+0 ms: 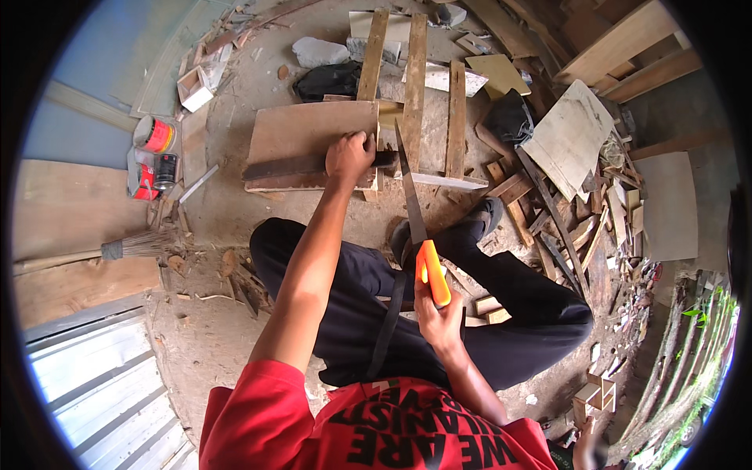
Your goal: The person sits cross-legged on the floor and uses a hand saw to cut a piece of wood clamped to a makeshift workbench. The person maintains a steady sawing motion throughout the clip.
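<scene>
My right hand [440, 319] is closed round the orange handle of a handsaw [413, 207]. Its blade points away from me, the tip beside the end of a dark strip of wood [286, 167]. That strip lies across a brown board [305, 129], which rests raised off the ground. Pressing down from above, my left hand [350, 157] is closed over the strip near its right end; its fingertips are partly hidden. Whether the blade touches the strip I cannot tell. Just beyond the saw stands a frame of wooden slats [415, 94].
Scrap wood [560, 243] is heaped on the right, with a pale sheet [568, 137] leaning there. Tins [154, 135] and a straw broom [137, 244] are at the left. My bent legs [517, 313] surround the saw handle. Another person's hand [584, 446] shows at lower right.
</scene>
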A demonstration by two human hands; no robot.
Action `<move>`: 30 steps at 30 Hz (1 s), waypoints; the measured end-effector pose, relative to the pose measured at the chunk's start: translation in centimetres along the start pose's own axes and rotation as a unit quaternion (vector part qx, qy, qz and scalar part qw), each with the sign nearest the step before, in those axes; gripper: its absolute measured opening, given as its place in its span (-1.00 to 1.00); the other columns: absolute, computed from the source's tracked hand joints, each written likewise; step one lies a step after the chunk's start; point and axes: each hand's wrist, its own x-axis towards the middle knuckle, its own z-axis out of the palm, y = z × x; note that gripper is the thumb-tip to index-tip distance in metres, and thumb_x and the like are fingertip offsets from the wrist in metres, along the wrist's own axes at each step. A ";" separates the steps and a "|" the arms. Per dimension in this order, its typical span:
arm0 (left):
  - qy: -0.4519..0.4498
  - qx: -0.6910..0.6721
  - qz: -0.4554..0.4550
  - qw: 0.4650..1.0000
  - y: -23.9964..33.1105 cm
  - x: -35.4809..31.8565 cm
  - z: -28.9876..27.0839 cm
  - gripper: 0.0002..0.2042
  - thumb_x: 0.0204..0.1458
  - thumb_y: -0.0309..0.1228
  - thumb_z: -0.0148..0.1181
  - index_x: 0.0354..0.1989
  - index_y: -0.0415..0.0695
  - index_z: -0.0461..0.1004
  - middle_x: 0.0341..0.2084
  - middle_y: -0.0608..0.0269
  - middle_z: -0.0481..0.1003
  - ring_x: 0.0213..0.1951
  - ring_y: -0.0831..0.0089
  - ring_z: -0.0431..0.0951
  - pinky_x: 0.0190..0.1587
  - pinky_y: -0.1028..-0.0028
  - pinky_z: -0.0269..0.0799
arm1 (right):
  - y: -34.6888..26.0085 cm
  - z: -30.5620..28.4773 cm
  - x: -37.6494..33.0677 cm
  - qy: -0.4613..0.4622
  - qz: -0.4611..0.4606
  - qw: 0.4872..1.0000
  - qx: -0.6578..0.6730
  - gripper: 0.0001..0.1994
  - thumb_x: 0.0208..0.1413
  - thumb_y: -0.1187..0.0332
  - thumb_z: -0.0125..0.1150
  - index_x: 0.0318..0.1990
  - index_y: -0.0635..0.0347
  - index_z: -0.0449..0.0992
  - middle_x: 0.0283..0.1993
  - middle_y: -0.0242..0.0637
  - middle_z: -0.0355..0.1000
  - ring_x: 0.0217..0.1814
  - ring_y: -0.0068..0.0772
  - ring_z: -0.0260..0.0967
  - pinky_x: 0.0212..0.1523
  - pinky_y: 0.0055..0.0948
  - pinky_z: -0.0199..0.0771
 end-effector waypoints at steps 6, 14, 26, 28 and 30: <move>0.003 -0.004 0.002 1.000 -0.7 0.1 0.2 -0.75 0.10 -0.20 0.07 -0.41 -0.12 0.53 -0.29 0.06 0.60 -0.22 0.08 0.60 -0.14 0.14 0.51 | -1.8 0.5 -1.1 -0.018 -0.004 0.999 -0.032 -0.81 0.21 0.44 0.15 -0.42 0.37 0.44 -0.64 -0.46 0.28 -0.56 -0.74 0.15 -0.59 -0.52 0.14; -0.049 -0.015 -0.061 0.997 0.0 0.9 -0.7 -0.64 0.14 -0.07 0.08 -0.46 -0.11 0.55 -0.46 -0.05 0.58 -0.33 -0.05 0.60 -0.22 0.07 0.51 | -2.6 0.8 -2.2 -0.022 0.058 0.998 -0.019 -0.80 0.22 0.42 0.17 -0.38 0.40 0.44 -0.58 -0.41 0.34 -0.49 -0.73 0.23 -0.51 -0.56 0.25; -0.044 0.016 -0.079 0.996 -0.2 1.1 0.4 -0.66 0.15 -0.11 0.02 -0.43 -0.07 0.62 -0.44 -0.03 0.60 -0.33 0.02 0.62 -0.17 0.12 0.52 | -4.1 0.0 -2.5 0.037 -0.010 0.998 -0.049 -0.69 0.28 0.22 0.17 -0.16 0.35 0.32 -0.52 -0.43 0.35 -0.51 -0.73 0.25 -0.49 -0.64 0.28; -0.053 0.017 -0.075 0.996 -0.2 0.9 0.6 -0.65 0.15 -0.10 0.01 -0.41 -0.06 0.62 -0.43 -0.05 0.60 -0.32 0.00 0.63 -0.17 0.10 0.53 | -4.7 1.1 1.0 0.052 -0.022 0.997 -0.044 -0.74 0.29 0.28 0.15 -0.16 0.34 0.33 -0.51 -0.47 0.34 -0.50 -0.74 0.25 -0.49 -0.65 0.27; -0.046 0.017 -0.070 0.996 -0.5 0.8 0.4 -0.66 0.13 -0.10 0.02 -0.40 -0.05 0.62 -0.44 -0.06 0.60 -0.32 -0.01 0.63 -0.17 0.11 0.53 | -4.6 2.9 5.8 0.053 -0.011 0.999 -0.001 -0.78 0.31 0.31 0.13 -0.15 0.32 0.34 -0.48 -0.49 0.33 -0.46 -0.75 0.24 -0.47 -0.64 0.26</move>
